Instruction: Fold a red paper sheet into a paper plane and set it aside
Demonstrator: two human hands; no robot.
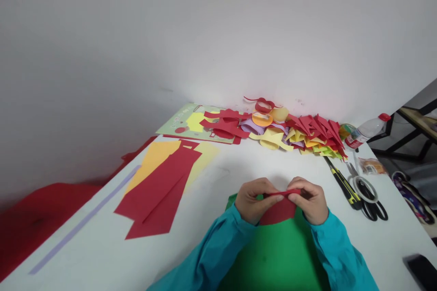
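Between my two hands is a piece of red paper (279, 213), its top edge folded over into a narrow band. My left hand (255, 199) pinches the left part of that fold, thumb below and fingers above. At the right end, my right hand (310, 199) pinches the same fold. Both thumbs nearly meet at the middle. Under the hands lies a green sheet (280, 254) on the white table (205, 218). The fingers cover part of the folded edge.
Left lie red paper sheets (160, 186), an orange sheet (150, 159) and a purple strip (85, 220). Colourful paper cutouts (273, 136) line the wall. Right are a utility knife (344, 186), scissors (373, 209), a tape roll (365, 189), a bottle (365, 132) and a black object (422, 272).
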